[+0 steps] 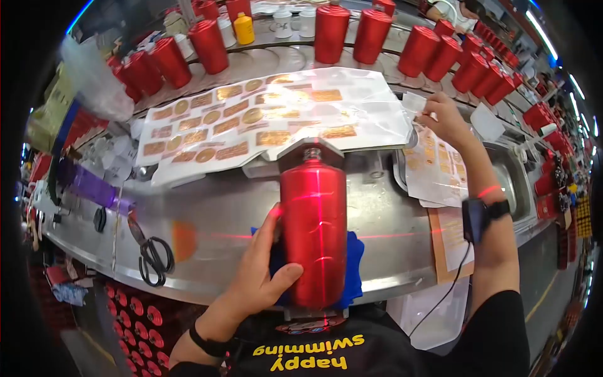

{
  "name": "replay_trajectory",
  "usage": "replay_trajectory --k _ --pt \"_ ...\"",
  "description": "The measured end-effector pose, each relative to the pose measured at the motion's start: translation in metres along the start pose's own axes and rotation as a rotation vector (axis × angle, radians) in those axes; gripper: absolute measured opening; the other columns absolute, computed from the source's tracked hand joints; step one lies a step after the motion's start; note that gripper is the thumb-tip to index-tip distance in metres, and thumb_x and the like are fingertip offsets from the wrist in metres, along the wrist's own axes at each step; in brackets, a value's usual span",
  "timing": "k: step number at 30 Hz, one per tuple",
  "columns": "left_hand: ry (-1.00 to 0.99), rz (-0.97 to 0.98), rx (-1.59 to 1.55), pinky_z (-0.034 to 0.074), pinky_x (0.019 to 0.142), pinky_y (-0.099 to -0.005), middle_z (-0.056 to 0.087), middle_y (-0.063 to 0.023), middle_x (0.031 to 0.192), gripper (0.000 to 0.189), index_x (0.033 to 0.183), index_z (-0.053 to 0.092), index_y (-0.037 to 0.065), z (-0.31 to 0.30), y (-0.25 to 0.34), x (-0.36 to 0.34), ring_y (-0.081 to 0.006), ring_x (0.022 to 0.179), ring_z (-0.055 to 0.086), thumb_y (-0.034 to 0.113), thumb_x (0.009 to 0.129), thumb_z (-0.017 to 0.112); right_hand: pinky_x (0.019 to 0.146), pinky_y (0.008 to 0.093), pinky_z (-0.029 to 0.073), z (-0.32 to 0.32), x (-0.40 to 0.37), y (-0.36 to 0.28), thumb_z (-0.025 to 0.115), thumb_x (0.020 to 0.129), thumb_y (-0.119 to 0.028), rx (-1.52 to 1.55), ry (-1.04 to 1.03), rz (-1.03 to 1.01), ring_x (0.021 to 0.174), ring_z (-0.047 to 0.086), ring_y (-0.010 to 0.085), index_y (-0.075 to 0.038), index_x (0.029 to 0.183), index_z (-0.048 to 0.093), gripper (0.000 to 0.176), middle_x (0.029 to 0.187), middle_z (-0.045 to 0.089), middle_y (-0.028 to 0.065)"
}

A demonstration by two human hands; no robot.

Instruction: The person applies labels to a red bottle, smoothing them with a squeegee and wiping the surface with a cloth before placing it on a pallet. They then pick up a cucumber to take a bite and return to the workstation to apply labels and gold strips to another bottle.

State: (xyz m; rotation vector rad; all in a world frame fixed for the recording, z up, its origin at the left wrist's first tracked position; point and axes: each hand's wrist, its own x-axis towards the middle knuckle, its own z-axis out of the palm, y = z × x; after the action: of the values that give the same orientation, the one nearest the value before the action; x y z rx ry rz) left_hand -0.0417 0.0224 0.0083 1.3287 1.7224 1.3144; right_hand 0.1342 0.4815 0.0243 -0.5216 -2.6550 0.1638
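A red metal bottle [313, 235] with a narrow neck lies in front of me, its neck pointing away and a red laser line running along its length. A blue cloth [354, 267] shows beneath it. My left hand [260, 273] grips the bottle's left side, thumb on the near part. At the right, my right hand [445, 119] is closed in a pinch above a sheet of gold stickers [433, 160]; whatever its fingertips hold is too small to make out. A larger white sheet of gold stickers [370, 116] spreads across the bench beyond the bottle.
Black-handled scissors [154, 257] lie on the steel bench [213, 220] to the left. Behind, a curved conveyor [264, 60] carries several red bottles [331, 34] and a yellow one [244, 29]. A metal tray [515, 182] stands at right. Another person [461, 14] is at the back.
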Motion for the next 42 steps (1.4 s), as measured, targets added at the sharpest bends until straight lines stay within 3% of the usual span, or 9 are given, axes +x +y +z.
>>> replay_trajectory --k 3,5,7,9,12,15,24,42 --pt "-0.014 0.007 -0.04 0.03 0.112 -0.0402 0.035 -0.0284 0.148 0.09 0.15 0.014 -0.008 0.002 -0.009 -0.002 -0.0357 0.135 0.041 0.047 0.094 0.058 0.084 0.0353 0.046 -0.058 -0.017 -0.096 0.072 0.083 -0.015 0.127 -0.026 0.056 0.1 0.057 0.029 -0.002 0.083 0.062 0.017 0.109 0.057 0.0135" --pt "-0.021 0.002 -0.076 0.032 0.111 -0.0392 0.037 -0.027 0.147 0.089 0.151 0.013 -0.008 0.003 -0.013 -0.003 -0.033 0.134 0.043 0.046 0.095 0.057 0.082 0.03 0.045 -0.084 -0.027 -0.144 0.07 0.086 -0.012 0.227 -0.046 -0.027 0.099 0.055 0.0193 0.0 0.084 0.056 0.019 0.112 0.058 0.0108" --pt "-0.047 0.028 -0.255 0.033 0.11 -0.0382 0.039 -0.025 0.146 0.088 0.151 0.012 -0.007 0.006 -0.017 0.003 -0.0295 0.132 0.045 0.044 0.096 0.057 0.082 0.0299 0.045 -0.105 -0.029 -0.185 0.07 0.085 -0.009 0.371 -0.108 -0.112 0.098 0.055 0.0164 0.0 0.084 0.056 0.016 0.114 0.058 0.0116" --pt "-0.075 0.022 -0.372 0.035 0.108 -0.0368 0.043 -0.0208 0.144 0.087 0.152 0.011 -0.007 0.005 -0.014 0.004 -0.0243 0.129 0.047 0.042 0.097 0.057 0.08 0.0293 0.045 -0.109 -0.029 -0.215 0.069 0.085 -0.007 0.459 -0.141 -0.213 0.095 0.055 0.0136 0.0 0.083 0.057 0.014 0.115 0.058 0.0124" --pt "-0.087 0.013 -0.368 0.035 0.108 -0.037 0.039 -0.0205 0.146 0.086 0.152 0.01 -0.008 0.002 -0.01 0.004 -0.0245 0.129 0.046 0.038 0.097 0.058 0.074 0.0278 0.046 -0.086 -0.027 -0.245 0.069 0.084 -0.007 0.527 -0.155 -0.277 0.089 0.057 0.0148 -0.001 0.085 0.059 0.012 0.114 0.059 0.0092" --pt "0.084 0.014 -0.532 0.035 0.108 -0.0372 0.034 -0.0208 0.148 0.086 0.151 0.01 -0.008 0.012 -0.002 0.013 -0.0242 0.132 0.042 0.034 0.096 0.061 0.075 0.0307 0.048 -0.047 -0.025 -0.252 0.071 0.085 -0.01 0.616 -0.202 -0.172 0.091 0.059 0.0188 -0.001 0.087 0.06 0.015 0.112 0.059 0.0087" --pt "0.219 0.062 -0.357 0.03 0.112 -0.038 0.035 -0.0226 0.141 0.093 0.15 0.011 -0.009 0.033 -0.003 0.032 -0.0285 0.134 0.038 0.03 0.089 0.069 0.077 0.0326 0.051 -0.012 -0.021 -0.249 0.072 0.085 -0.013 0.599 -0.083 -0.185 0.092 0.062 0.0239 0.0 0.086 0.059 0.019 0.108 0.063 0.01" --pt "0.108 0.07 -0.538 0.027 0.113 -0.0371 0.033 -0.0197 0.142 0.088 0.152 0.007 -0.007 0.026 0.008 0.031 -0.0258 0.134 0.035 0.024 0.091 0.063 0.079 0.0365 0.05 -0.008 -0.023 -0.251 0.071 0.087 -0.016 0.59 -0.062 -0.202 0.094 0.061 0.0307 0.001 0.086 0.058 0.021 0.105 0.063 0.0132"
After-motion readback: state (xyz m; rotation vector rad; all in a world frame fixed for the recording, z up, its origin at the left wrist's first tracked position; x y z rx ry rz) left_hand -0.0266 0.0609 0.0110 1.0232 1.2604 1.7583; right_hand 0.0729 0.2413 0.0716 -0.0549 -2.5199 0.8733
